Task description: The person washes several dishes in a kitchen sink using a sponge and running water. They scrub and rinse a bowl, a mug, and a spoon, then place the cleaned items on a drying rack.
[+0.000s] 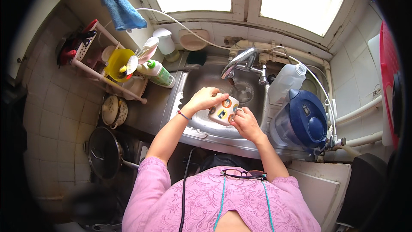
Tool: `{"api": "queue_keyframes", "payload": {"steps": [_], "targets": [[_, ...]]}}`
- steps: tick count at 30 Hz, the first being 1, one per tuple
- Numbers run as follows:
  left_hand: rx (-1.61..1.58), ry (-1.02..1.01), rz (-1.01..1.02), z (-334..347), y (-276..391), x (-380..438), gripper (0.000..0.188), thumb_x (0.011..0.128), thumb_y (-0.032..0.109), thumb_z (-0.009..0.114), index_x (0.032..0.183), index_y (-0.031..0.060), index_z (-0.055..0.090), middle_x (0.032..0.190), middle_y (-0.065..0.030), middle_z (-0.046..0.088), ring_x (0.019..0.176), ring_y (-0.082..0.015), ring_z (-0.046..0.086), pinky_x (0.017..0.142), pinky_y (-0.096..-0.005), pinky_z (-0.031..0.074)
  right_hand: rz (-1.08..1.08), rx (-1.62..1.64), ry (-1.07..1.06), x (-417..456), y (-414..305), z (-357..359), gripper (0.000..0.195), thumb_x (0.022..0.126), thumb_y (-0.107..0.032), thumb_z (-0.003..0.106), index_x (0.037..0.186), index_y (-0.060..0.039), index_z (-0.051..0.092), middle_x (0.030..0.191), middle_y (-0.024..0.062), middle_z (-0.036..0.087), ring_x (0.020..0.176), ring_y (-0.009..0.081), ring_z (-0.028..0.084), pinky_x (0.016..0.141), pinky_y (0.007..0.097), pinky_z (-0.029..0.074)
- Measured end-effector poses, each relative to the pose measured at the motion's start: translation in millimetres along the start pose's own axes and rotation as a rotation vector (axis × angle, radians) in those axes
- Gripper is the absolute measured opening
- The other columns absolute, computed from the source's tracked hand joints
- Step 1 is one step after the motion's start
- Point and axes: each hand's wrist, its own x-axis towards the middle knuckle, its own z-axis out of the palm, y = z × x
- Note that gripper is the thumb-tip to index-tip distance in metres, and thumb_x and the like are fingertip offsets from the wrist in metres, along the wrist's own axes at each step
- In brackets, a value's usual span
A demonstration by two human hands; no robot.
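Over a stainless steel sink (202,80), both my hands hold a white mug (222,113) printed with cartoon faces in coloured circles. My left hand (208,98) grips it at the upper left, by the rim. At the other side, my right hand (247,122) has its fingers on the mug's handle. The mug is tilted, and its inside is mostly hidden from me. Just beyond it, a clear glass bowl (243,92) rests in the basin. Above the basin hangs the spout of a chrome faucet (238,62); I cannot tell whether water runs.
Right of the sink stand a blue-lidded water filter pitcher (301,120) and a translucent plastic jug (287,79). On the left are a green-and-white soap bottle (159,73), a rack (103,71) with a yellow utensil cup (119,64), and a lidded pan (104,153). A blue towel (120,6) hangs above.
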Motion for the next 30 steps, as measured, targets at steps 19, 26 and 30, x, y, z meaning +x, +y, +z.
{"api": "queue_keyframes", "payload": {"steps": [19,26,30], "targets": [[-0.882,0.227,-0.262,37.4,-92.8,9.7,0.062,0.09,0.04,0.061,0.137,0.0106,0.034,0.107,-0.0109,0.06,0.087,-0.0193,0.064,0.067,-0.0342,0.055,1.013,1.337,0.263,-17.2,13.9,50.6,0.041,0.101,-0.037,0.042,0.066,-0.0162,0.038,0.058,-0.0047,0.034,0.051,0.0081,0.033,0.048,0.0248,0.03],[-0.6,0.13,-0.169,70.3,-51.5,-12.9,0.103,0.072,0.061,0.071,0.148,0.0161,0.018,0.14,-0.0188,0.035,0.123,-0.0322,0.046,0.076,-0.0445,0.054,0.933,0.681,0.244,-28.3,20.5,66.5,0.044,0.101,-0.032,0.041,0.067,-0.0056,0.047,0.063,-0.0027,0.041,0.06,0.0074,0.035,0.054,0.0285,0.031],[-0.635,0.224,-0.207,84.1,-28.8,-10.4,0.11,0.063,0.053,0.081,0.144,0.0081,0.021,0.135,-0.0216,0.041,0.119,-0.0312,0.05,0.075,-0.0455,0.055,0.489,0.131,0.119,-18.7,-0.6,68.3,0.031,0.098,-0.024,0.045,0.087,-0.0002,0.062,0.079,0.0207,0.061,0.076,0.0391,0.058,0.067,0.047,0.042]]}}
